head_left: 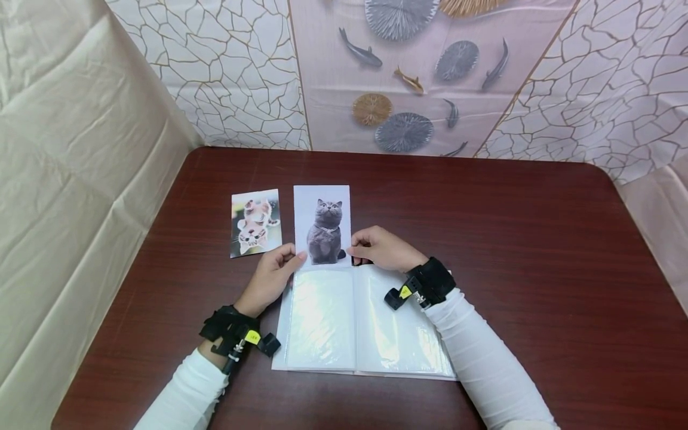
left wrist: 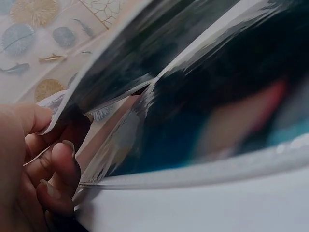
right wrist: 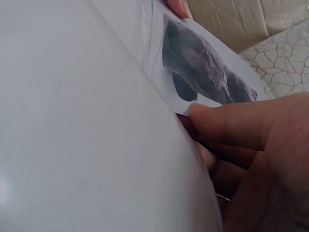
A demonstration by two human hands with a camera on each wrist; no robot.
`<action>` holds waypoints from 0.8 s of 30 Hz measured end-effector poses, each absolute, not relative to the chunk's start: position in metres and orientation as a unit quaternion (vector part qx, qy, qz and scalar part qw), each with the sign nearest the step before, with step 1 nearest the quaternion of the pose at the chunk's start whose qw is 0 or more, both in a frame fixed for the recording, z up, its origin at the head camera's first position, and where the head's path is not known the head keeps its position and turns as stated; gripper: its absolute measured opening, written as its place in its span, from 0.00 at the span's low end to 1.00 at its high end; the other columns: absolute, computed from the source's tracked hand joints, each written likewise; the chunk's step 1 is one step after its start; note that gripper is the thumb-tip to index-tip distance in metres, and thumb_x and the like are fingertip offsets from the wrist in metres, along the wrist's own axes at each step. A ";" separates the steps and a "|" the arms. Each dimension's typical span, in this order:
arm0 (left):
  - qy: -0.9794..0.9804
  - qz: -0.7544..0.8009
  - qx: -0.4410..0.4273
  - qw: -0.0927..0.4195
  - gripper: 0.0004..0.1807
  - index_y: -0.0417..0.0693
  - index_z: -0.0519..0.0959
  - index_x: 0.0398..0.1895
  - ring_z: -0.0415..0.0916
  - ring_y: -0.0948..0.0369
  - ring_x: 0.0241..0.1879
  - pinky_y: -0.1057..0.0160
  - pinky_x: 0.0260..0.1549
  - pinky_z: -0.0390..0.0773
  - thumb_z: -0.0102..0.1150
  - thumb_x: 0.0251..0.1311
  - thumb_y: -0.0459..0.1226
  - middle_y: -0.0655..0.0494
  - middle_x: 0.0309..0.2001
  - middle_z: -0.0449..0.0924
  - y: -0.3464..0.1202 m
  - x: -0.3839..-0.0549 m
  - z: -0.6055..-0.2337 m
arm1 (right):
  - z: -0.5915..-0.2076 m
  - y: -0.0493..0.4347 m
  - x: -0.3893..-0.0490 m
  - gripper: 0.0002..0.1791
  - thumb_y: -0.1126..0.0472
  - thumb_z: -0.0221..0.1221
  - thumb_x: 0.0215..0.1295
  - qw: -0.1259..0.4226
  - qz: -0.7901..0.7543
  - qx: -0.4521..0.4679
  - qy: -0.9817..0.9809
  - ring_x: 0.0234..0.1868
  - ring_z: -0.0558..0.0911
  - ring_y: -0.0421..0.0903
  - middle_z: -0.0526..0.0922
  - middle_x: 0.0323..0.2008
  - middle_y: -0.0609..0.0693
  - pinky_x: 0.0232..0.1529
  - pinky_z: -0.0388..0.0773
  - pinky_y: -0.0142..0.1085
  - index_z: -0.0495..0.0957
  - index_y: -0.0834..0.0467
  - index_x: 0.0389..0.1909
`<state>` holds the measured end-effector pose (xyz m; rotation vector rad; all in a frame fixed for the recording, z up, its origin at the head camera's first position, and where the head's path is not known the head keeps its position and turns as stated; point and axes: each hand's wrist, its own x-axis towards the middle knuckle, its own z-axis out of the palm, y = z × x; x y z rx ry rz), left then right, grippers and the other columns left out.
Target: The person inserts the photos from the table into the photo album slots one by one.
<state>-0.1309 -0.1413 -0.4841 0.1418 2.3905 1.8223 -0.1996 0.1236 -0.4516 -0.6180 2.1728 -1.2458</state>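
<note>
A photo of a grey cat (head_left: pixel 325 230) stands out above the left page of an open photo album (head_left: pixel 403 322); its bottom edge is right at the top of that page's clear pocket (head_left: pixel 322 316). My left hand (head_left: pixel 274 275) pinches the photo's lower left side, thumb on top. In the left wrist view, its fingers are also at the glossy pocket's edge (left wrist: pixel 79 87). On the other side my right hand (head_left: pixel 384 248) pinches the photo's right edge near the bottom, as the right wrist view shows with the thumb (right wrist: pixel 222 121) on the print.
A second photo, of a light-coloured kitten (head_left: pixel 255 224), lies on the dark red-brown table (head_left: pixel 537 269) left of the cat photo. Behind the table hangs a patterned cloth (head_left: pixel 333 119), and a cream cloth (head_left: pixel 80 209) runs along the left side.
</note>
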 end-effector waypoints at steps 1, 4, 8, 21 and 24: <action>0.792 0.605 0.046 0.067 0.16 0.42 0.72 0.31 0.63 0.59 0.23 0.67 0.29 0.65 0.55 0.75 0.43 0.51 0.23 0.64 -0.141 -0.131 -0.484 | -0.452 0.124 -0.200 0.12 0.62 0.57 0.75 0.278 -0.461 -0.233 0.810 0.27 0.74 0.45 0.81 0.25 0.50 0.33 0.69 0.33 0.81 0.60 0.30; 0.789 0.609 0.044 0.072 0.15 0.42 0.72 0.32 0.63 0.59 0.24 0.67 0.30 0.64 0.55 0.75 0.43 0.52 0.24 0.64 -0.141 -0.131 -0.482 | -0.451 0.125 -0.200 0.12 0.61 0.57 0.75 0.282 -0.452 -0.239 0.812 0.27 0.72 0.44 0.80 0.25 0.49 0.33 0.67 0.33 0.81 0.60 0.30; 0.788 0.610 0.044 0.076 0.15 0.42 0.72 0.33 0.63 0.59 0.25 0.67 0.31 0.65 0.55 0.75 0.43 0.53 0.24 0.64 -0.141 -0.131 -0.481 | -0.449 0.126 -0.200 0.12 0.61 0.57 0.75 0.298 -0.447 -0.237 0.810 0.26 0.71 0.44 0.80 0.25 0.48 0.32 0.66 0.34 0.81 0.60 0.30; 0.801 0.592 0.071 0.057 0.16 0.44 0.72 0.33 0.62 0.58 0.26 0.65 0.32 0.62 0.53 0.76 0.45 0.52 0.24 0.62 -0.142 -0.131 -0.487 | -0.445 0.125 -0.198 0.13 0.62 0.58 0.74 0.319 -0.437 -0.217 0.813 0.19 0.62 0.41 0.66 0.18 0.43 0.26 0.60 0.32 0.81 0.60 0.27; 0.803 0.589 0.079 0.051 0.16 0.44 0.71 0.32 0.60 0.58 0.26 0.65 0.33 0.61 0.52 0.76 0.45 0.52 0.24 0.61 -0.142 -0.131 -0.488 | -0.444 0.125 -0.198 0.12 0.61 0.58 0.74 0.315 -0.436 -0.219 0.814 0.21 0.63 0.42 0.68 0.19 0.44 0.27 0.61 0.32 0.81 0.59 0.28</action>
